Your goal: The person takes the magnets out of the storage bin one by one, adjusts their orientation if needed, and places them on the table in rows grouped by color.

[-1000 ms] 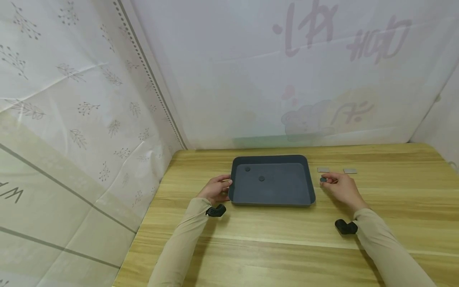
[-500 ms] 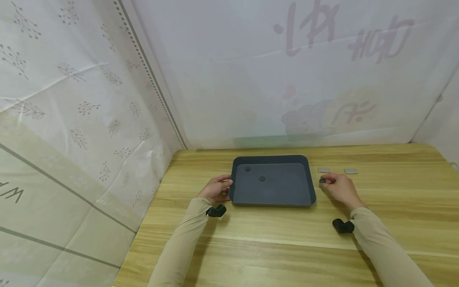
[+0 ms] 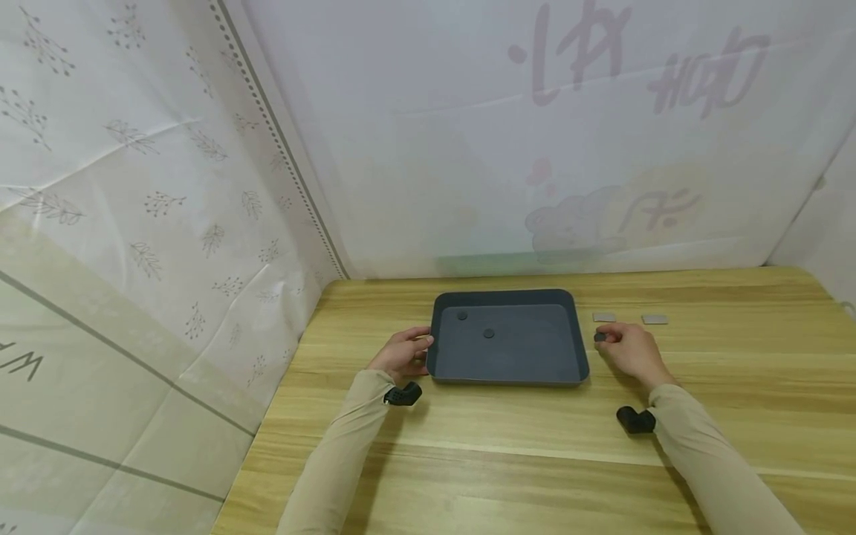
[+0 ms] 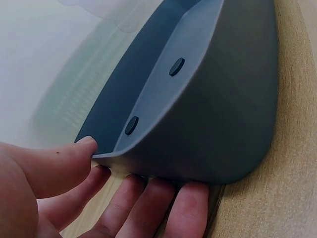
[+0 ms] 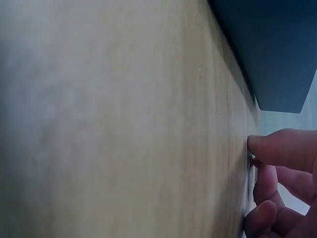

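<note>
1. Here, a dark grey tray [image 3: 508, 371] is seen lying flat on the wooden table [image 3: 535, 446], near the middle of its far half.
2. The tray's left rim is gripped by the left hand [image 3: 403, 354]: in the left wrist view the thumb [image 4: 59, 163] is laid on the lip and the fingers [image 4: 190, 208] are curled under the outer wall.
3. Two small dark discs [image 3: 488, 334] are seen on the tray floor, towards its far left part, a little apart from each other.
4. A third small dark disc [image 3: 600, 337] is pinched on the table by the right hand [image 3: 631, 351], just beside the tray's right rim; whether it is lifted off the wood cannot be told.
5. In the right wrist view the thumb tip [image 5: 277, 148] and curled fingers [image 5: 265, 218] are shown pressed close to the tabletop.
6. Two flat grey square pieces [image 3: 604, 317] are seen lying beyond the right hand, side by side and apart.
</note>
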`<action>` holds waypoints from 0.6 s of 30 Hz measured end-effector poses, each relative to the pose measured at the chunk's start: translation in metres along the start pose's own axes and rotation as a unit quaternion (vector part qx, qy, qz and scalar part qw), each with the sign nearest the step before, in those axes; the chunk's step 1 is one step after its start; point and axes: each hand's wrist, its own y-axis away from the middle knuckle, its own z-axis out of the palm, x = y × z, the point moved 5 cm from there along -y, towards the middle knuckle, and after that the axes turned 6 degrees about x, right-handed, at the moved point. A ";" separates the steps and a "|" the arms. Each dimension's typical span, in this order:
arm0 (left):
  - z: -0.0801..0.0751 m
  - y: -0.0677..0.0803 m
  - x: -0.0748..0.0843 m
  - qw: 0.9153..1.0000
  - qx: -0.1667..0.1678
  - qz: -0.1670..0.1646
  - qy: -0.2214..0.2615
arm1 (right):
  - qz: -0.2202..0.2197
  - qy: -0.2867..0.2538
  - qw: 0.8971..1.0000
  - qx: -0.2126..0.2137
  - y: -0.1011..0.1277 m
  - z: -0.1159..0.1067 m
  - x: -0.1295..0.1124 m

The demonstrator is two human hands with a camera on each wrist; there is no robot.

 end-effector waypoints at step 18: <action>0.000 0.000 0.000 1.000 0.005 0.003 0.001 | 0.005 0.010 1.000 -0.002 -0.001 0.001 0.001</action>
